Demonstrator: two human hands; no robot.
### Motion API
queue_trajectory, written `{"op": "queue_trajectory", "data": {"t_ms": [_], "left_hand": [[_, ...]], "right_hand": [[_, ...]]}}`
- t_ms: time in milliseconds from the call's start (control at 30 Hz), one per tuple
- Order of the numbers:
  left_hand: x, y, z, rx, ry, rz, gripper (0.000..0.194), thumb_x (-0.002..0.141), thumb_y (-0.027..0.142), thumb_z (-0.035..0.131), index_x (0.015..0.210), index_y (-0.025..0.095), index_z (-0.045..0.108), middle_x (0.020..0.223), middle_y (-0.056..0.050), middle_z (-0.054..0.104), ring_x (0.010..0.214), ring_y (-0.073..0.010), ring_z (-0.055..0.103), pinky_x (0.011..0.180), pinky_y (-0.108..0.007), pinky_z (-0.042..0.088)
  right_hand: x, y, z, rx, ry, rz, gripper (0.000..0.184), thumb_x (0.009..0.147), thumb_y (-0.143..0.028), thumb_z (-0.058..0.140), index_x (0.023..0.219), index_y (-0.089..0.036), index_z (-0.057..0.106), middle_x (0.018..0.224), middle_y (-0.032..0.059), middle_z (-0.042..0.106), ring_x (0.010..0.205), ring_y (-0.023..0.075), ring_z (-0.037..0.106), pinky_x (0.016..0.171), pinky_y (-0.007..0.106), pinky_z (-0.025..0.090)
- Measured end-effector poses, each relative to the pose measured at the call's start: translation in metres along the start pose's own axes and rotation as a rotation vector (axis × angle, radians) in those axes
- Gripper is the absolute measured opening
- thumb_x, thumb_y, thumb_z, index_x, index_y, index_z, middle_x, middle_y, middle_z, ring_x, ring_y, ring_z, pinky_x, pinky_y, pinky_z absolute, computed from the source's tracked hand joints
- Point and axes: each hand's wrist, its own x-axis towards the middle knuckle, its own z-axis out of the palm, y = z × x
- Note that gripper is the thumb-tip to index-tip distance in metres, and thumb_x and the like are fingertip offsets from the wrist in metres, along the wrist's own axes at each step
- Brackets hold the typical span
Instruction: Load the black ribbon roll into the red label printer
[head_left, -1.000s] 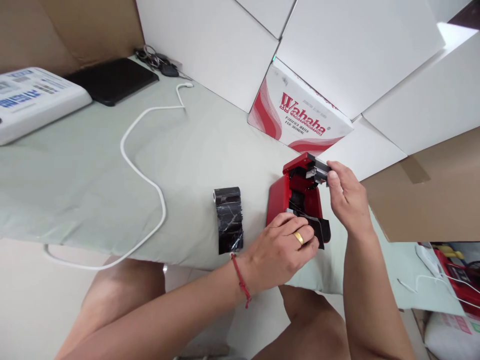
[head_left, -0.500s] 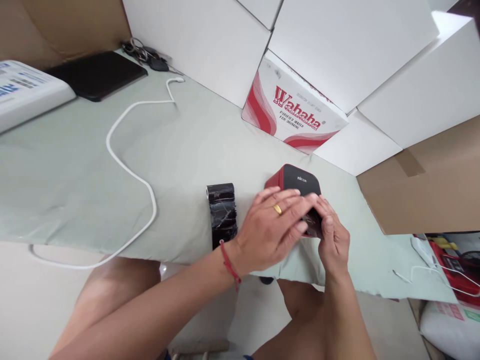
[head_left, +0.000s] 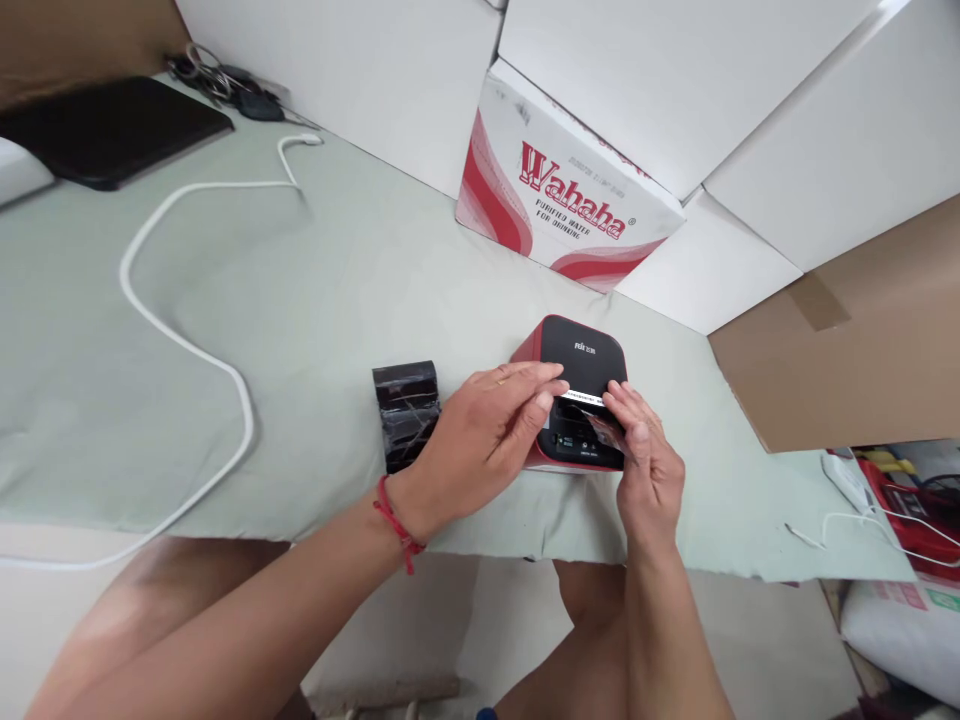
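A red-and-black box-shaped device point(head_left: 583, 355), perhaps a small printer, stands on the cloth in front of me. Across its middle runs a narrow white strip point(head_left: 581, 397) with small print, above a dark recess. My left hand point(head_left: 480, 430) lies with fingers stretched over the device's left side, the tips near the white strip. At the right edge, my right hand point(head_left: 649, 465) has fingers and thumb closed round the end of a dark glossy film piece point(head_left: 606, 432) that reaches over the recess. Left of the device, partly behind my left hand, lies a shiny black film roll point(head_left: 406, 400).
A Wahaha water carton point(head_left: 570, 195) and white boxes point(head_left: 615, 80) line the back. A brown carton point(head_left: 840, 330) stands right. A white cable point(head_left: 225, 370), keys point(head_left: 240, 90) and a black flat object point(head_left: 120, 130) lie left on the pale green cloth point(head_left: 337, 300).
My left hand has drawn back to the left, away from my right hand, uncovering the white strip and recess. My right hand remains at the device's right edge. The view has shifted.
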Motion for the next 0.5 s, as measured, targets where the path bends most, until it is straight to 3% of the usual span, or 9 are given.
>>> {"op": "queue_trajectory", "data": {"t_ms": [100,300,500], "left_hand": [[0.000,-0.003,0.001,-0.179,0.001,-0.103,0.037,0.105,0.022,0.056,0.140,0.020,0.067,0.132,-0.009,0.084,0.133,-0.0244,0.075,0.121,-0.045,0.055],[0.009,-0.008,0.002,-0.321,0.063,-0.266,0.061,0.090,0.023,0.067,0.151,0.026,0.057,0.172,-0.010,0.054,0.164,-0.0301,0.048,0.139,-0.058,0.035],[0.013,-0.014,0.005,-0.464,0.040,-0.336,0.082,0.085,0.015,0.067,0.161,0.032,0.044,0.180,-0.011,0.043,0.173,-0.0317,0.033,0.141,-0.063,0.029]], "right_hand": [[-0.013,-0.005,0.007,-0.046,0.045,-0.033,0.041,0.116,-0.036,0.046,0.140,-0.029,0.078,0.152,0.0087,0.075,0.155,0.0300,0.060,0.130,0.065,0.046],[-0.029,-0.012,0.004,-0.057,0.057,-0.266,0.038,0.113,-0.030,0.046,0.132,-0.032,0.079,0.133,0.0070,0.084,0.134,0.0332,0.076,0.127,0.071,0.046],[-0.033,-0.014,0.004,-0.102,0.095,-0.360,0.038,0.111,-0.028,0.045,0.123,-0.033,0.081,0.114,0.0058,0.088,0.115,0.0326,0.083,0.112,0.067,0.060]]}}
